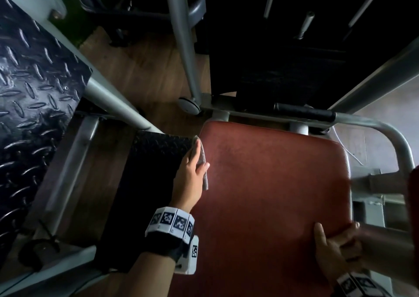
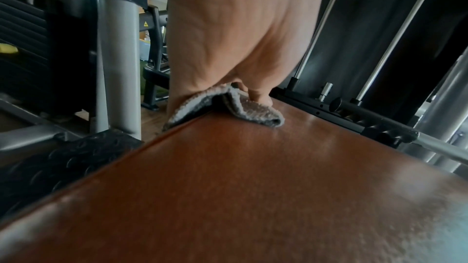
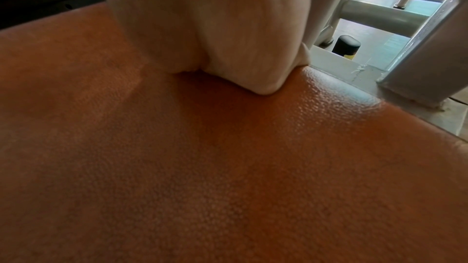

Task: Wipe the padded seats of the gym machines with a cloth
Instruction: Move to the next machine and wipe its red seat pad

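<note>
A: What fills the head view?

B: The seat (image 1: 272,194), a broad red-brown padded slab with a pebbled skin. It takes up most of both wrist views too. Grey frame (image 1: 371,124) tubes run along its far and right edges, and a black handle (image 1: 303,111) lies just past the far edge.

A: And off to the left?

B: A black tread plate (image 1: 34,81), tilted, with a smaller step (image 1: 158,147) of the same pattern just beside the seat's left edge. Wooden floor (image 1: 145,69) shows between them.

A: Where is the cloth?

B: The cloth (image 1: 203,160) is grey and folded, draped over the seat's far left edge near the corner. In the left wrist view one flap lies on top of the pad and the other hangs down the side.

A: Who holds it?

B: The left hand (image 1: 191,172). Its fingers lie along the side of the seat over the hanging flap and the thumb presses the top flap, so its grip is closed on the cloth, pinching it against the edge.

A: The right hand?

B: The right hand (image 1: 335,249) is at the seat's near right edge. The thumb lies on top of the pad and the fingers curl over the side, gripping the seat. Both wrists wear bands (image 1: 172,221) with black-and-white markers.
</note>
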Action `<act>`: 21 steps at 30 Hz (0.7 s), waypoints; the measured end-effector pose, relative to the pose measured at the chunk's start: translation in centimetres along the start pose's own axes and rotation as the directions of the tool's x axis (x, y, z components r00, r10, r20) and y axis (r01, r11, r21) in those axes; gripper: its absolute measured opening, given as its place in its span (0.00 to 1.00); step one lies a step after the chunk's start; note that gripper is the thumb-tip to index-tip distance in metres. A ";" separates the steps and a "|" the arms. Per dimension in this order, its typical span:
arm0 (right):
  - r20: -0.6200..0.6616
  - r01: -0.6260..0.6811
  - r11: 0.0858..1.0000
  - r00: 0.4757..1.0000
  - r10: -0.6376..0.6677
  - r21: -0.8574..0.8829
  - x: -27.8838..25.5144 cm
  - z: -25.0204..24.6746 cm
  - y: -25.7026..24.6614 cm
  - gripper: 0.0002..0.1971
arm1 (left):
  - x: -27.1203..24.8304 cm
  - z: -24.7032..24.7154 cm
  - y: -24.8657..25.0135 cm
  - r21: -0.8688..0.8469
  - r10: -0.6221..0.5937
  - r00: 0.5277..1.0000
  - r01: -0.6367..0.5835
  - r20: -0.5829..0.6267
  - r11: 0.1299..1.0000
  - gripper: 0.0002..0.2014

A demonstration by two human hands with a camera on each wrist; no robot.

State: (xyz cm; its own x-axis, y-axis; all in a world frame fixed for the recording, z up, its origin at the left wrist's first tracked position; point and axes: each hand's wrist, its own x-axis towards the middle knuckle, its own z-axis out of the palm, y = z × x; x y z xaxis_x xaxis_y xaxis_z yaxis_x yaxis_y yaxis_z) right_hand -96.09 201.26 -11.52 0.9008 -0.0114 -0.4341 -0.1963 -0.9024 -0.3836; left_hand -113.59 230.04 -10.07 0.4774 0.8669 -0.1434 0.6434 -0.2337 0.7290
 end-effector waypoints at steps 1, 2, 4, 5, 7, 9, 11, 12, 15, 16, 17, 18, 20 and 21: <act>0.047 -0.011 1.000 0.999 0.012 -0.010 -0.8 -0.3 -0.8 0.76 | 0.2 0.0 0.2 -0.008 -0.003 1.000 0.003 -0.001 1.000 0.32; 0.010 0.002 1.000 1.000 -0.002 -0.020 -0.9 -0.3 -0.7 0.73 | 0.6 0.0 0.5 -0.023 -0.013 1.000 0.013 0.009 1.000 0.32; -0.004 0.011 0.997 1.000 -0.012 -0.072 -0.9 -0.8 -1.0 0.61 | 1.9 -0.2 1.2 -0.058 -0.060 0.998 0.061 0.029 0.996 0.30; 0.052 -0.009 0.999 0.999 0.011 -0.048 -0.7 -1.1 -1.0 0.62 | 2.8 -0.3 1.5 -0.064 -0.091 0.995 0.093 0.033 0.994 0.29; 0.133 -0.034 0.999 0.990 0.035 -0.016 -0.7 -1.2 -1.0 0.65 | 4.5 -0.5 2.2 -0.068 -0.138 0.990 0.141 0.037 0.988 0.28; 0.051 -0.035 0.997 0.998 0.038 -0.068 -0.5 -1.1 -0.8 0.52 | 5.5 -0.5 2.6 -0.096 -0.165 0.985 0.169 0.050 0.981 0.27; 0.065 -0.016 0.998 0.998 0.020 -0.065 -0.5 -1.4 -0.7 0.51 | 5.0 -0.4 2.5 -0.092 -0.148 0.988 0.152 0.047 0.984 0.27; 0.155 -0.007 1.000 0.988 0.008 -0.008 -0.5 -1.3 -0.7 0.62 | 4.2 -0.3 2.3 -0.076 -0.122 0.992 0.125 0.042 0.989 0.28; 0.266 -0.055 0.997 0.963 0.036 0.063 -0.4 -1.4 -1.0 0.82 | 0.3 -0.4 0.8 -0.042 -0.034 0.999 0.034 -0.006 0.999 0.31; 0.130 -0.044 0.999 0.991 0.042 0.019 -0.5 -1.0 -0.9 0.75 | -1.3 -0.4 0.3 -0.018 -0.018 0.999 0.018 -0.031 1.000 0.32; 0.000 -0.039 0.999 0.999 0.039 -0.012 -0.7 -0.9 -1.0 0.67 | -2.9 -0.3 -0.2 0.011 -0.013 0.998 0.013 -0.054 1.000 0.32; -0.052 -0.035 0.998 0.998 0.032 -0.050 -0.9 -0.6 -0.9 0.62 | -4.2 -0.3 -0.4 0.034 -0.014 0.997 0.017 -0.074 0.999 0.32; -0.033 -0.042 0.995 0.999 0.039 -0.089 -0.8 -0.6 -1.0 0.55 | -5.7 0.0 -0.5 0.040 -0.040 0.994 0.044 -0.097 0.998 0.32; -0.031 -0.043 0.994 0.999 0.040 -0.097 -0.6 -0.4 -0.7 0.54 | -5.5 0.0 -0.3 0.033 -0.060 0.994 0.063 -0.095 0.997 0.32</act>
State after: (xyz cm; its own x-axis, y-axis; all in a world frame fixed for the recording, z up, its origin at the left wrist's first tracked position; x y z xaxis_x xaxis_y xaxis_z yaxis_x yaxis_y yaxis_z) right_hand -96.36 201.71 -10.71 0.9037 -0.0609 -0.4237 -0.1961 -0.9387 -0.2835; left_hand -116.42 225.29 -9.48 0.3790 0.9173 -0.1222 0.6913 -0.1929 0.6963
